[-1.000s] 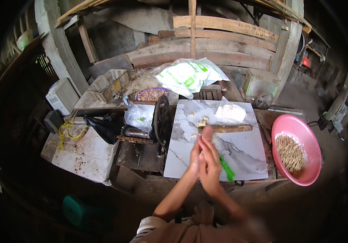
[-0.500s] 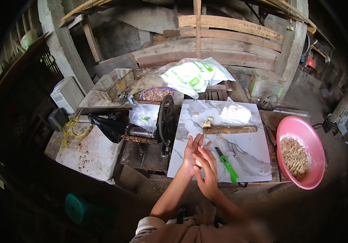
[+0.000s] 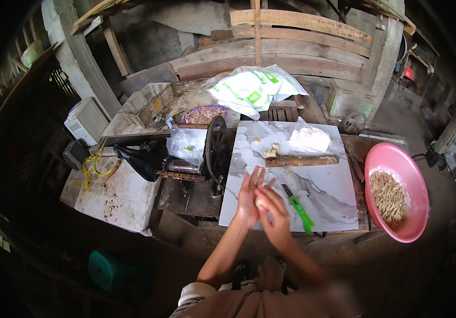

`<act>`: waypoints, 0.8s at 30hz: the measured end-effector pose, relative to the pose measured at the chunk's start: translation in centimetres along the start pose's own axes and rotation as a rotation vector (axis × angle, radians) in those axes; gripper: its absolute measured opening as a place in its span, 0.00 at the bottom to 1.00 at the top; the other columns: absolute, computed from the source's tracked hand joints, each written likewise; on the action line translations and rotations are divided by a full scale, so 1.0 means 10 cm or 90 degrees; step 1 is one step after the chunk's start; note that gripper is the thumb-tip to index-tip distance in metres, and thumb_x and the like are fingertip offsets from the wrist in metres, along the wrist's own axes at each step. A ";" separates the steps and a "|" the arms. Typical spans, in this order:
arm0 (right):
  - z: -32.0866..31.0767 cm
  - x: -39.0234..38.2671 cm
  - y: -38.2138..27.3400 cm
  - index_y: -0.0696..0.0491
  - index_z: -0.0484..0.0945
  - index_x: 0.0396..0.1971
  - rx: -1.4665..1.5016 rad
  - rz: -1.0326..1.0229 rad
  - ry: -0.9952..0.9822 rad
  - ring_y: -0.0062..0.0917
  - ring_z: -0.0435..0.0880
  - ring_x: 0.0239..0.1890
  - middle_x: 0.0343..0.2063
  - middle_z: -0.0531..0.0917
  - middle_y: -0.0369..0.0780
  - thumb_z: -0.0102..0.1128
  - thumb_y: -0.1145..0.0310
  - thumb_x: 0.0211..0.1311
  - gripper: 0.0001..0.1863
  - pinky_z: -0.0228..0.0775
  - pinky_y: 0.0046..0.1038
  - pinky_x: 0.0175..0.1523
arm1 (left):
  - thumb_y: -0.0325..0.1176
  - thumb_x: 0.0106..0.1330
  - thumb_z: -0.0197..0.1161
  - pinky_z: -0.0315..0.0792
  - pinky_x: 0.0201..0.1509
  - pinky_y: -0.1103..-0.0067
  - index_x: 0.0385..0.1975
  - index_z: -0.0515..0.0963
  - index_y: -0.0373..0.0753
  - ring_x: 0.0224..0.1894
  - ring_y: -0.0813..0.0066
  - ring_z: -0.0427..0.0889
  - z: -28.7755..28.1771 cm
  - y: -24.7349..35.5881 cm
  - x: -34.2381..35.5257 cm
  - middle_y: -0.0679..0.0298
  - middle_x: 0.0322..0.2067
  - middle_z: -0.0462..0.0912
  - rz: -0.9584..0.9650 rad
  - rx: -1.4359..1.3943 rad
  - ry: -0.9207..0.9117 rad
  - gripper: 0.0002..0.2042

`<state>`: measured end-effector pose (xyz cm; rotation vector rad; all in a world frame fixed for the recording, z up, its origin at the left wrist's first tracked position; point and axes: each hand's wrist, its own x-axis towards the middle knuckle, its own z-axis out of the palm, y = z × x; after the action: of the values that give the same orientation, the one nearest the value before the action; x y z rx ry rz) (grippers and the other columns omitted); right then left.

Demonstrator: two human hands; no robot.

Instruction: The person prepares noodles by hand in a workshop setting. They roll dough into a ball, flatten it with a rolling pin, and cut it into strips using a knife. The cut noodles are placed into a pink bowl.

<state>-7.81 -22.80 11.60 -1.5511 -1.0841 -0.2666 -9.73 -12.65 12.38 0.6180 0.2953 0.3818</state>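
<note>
Your palms, pressed together a second ago, have parted: your left hand (image 3: 246, 205) opens with fingers spread, while your right hand (image 3: 276, 213) curls over a small pale lump (image 3: 259, 202) at its palm. Whether it pinches or merely presses, I cannot tell. The lump, above the marble-patterned board (image 3: 326, 206), now shows, so fingers seem to be working it.

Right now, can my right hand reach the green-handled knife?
Probably yes: the green-handled knife lies uncovered on the marble-patterned board, just right of the right hand, though that hand touches a pale lump at the left hand.
</note>
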 end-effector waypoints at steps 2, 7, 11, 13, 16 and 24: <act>-0.05 0.11 0.14 0.54 0.77 0.50 0.087 0.171 0.008 0.40 0.76 0.55 0.51 0.77 0.46 0.49 0.76 0.61 0.17 0.68 0.35 0.56 | 0.58 0.71 0.33 0.56 0.67 0.62 0.68 0.49 0.46 0.67 0.60 0.57 0.11 -0.08 -0.15 0.63 0.67 0.54 -0.059 0.014 -0.014 0.31; 0.04 0.26 0.07 0.54 0.74 0.53 -0.028 0.077 -0.032 0.41 0.73 0.57 0.54 0.75 0.48 0.48 0.74 0.63 0.18 0.63 0.36 0.60 | 0.60 0.70 0.31 0.54 0.66 0.59 0.69 0.49 0.47 0.68 0.59 0.56 -0.11 -0.40 -0.07 0.61 0.68 0.52 0.074 0.132 -0.134 0.32; 0.12 -0.07 -0.09 0.57 0.70 0.57 0.044 0.068 0.035 0.42 0.69 0.61 0.55 0.73 0.51 0.49 0.73 0.63 0.21 0.59 0.35 0.63 | 0.66 0.67 0.29 0.52 0.67 0.56 0.70 0.46 0.47 0.69 0.59 0.52 -0.07 -0.10 0.07 0.65 0.70 0.46 0.157 0.096 -0.054 0.37; 0.01 -0.07 0.00 0.58 0.70 0.56 0.079 0.143 0.001 0.42 0.69 0.61 0.56 0.72 0.52 0.48 0.71 0.65 0.20 0.60 0.35 0.63 | 0.68 0.65 0.28 0.51 0.68 0.60 0.70 0.44 0.48 0.70 0.61 0.52 0.06 0.07 0.00 0.65 0.71 0.44 0.163 0.110 -0.019 0.39; -0.09 0.20 0.19 0.57 0.72 0.55 0.049 0.129 0.031 0.42 0.71 0.59 0.57 0.72 0.49 0.44 0.68 0.68 0.19 0.62 0.35 0.61 | 0.70 0.64 0.27 0.48 0.70 0.66 0.70 0.43 0.48 0.70 0.63 0.49 0.11 -0.12 -0.04 0.64 0.71 0.43 0.124 0.175 -0.101 0.41; 0.07 0.14 -0.20 0.52 0.78 0.50 -0.098 -0.057 -0.032 0.41 0.70 0.59 0.58 0.72 0.44 0.51 0.71 0.61 0.17 0.56 0.37 0.65 | 0.67 0.66 0.26 0.44 0.71 0.62 0.70 0.47 0.49 0.70 0.62 0.50 -0.24 -0.26 0.29 0.68 0.70 0.46 0.089 0.013 -0.124 0.38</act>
<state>-8.84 -21.68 13.67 -1.6560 -1.1969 -0.3815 -7.39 -12.15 8.44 0.6933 0.0705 0.4494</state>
